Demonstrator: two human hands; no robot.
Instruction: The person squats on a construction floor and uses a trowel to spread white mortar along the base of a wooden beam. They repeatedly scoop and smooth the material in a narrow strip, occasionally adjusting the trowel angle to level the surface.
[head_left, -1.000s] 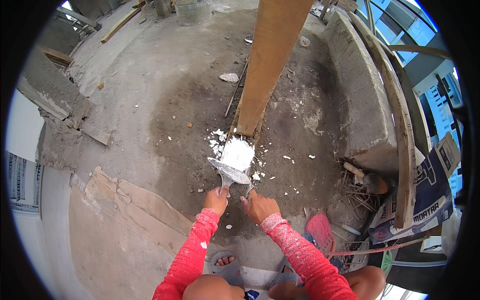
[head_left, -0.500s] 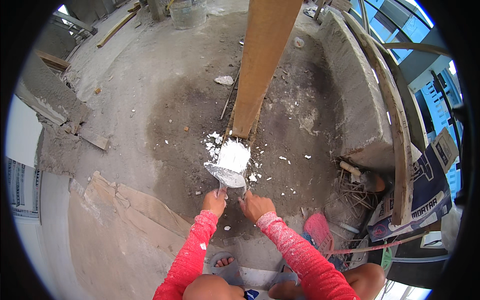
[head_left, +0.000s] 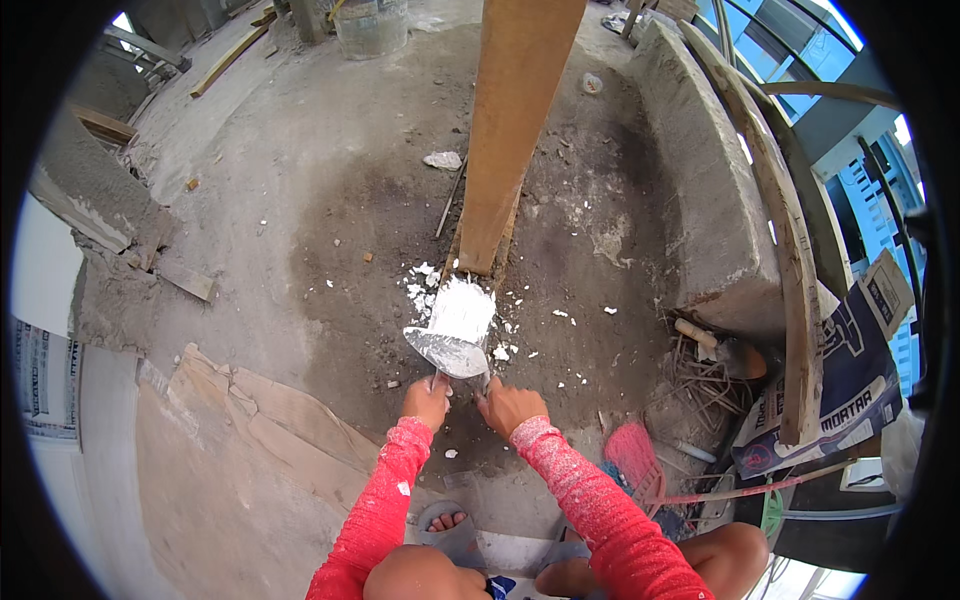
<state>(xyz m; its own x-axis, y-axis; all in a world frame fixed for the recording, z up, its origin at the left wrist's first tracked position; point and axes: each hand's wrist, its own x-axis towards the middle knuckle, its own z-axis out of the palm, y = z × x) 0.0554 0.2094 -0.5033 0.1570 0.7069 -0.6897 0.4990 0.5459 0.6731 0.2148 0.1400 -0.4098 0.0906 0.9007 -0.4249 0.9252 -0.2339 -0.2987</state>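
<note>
My left hand (head_left: 426,402) is closed on the handle of a pale, plaster-smeared scraper (head_left: 438,378), whose blade is largely hidden under a trowel blade. My right hand (head_left: 505,408) grips the handle of that trowel (head_left: 450,350), its smeared blade slanting leftward across both handles. Just beyond the blades lies a patch of white plaster (head_left: 462,308) on a narrow board, with crumbs (head_left: 420,290) scattered on both sides. A long brown plank (head_left: 510,130) runs away from the plaster toward the top of the view. Both my forearms are in red, dust-covered sleeves.
Dusty concrete floor (head_left: 250,200) with brown paper sheets (head_left: 280,420) at left. A pale bucket (head_left: 372,28) stands at the back. At right are a low concrete block (head_left: 705,180), leaning planks (head_left: 798,330), a bag (head_left: 845,370), sticks (head_left: 700,385) and a pink object (head_left: 630,460).
The whole view has shifted slightly left. Both hands keep their grips close together, and the trowel blade still lies at the near edge of the plaster, with only slight movement.
</note>
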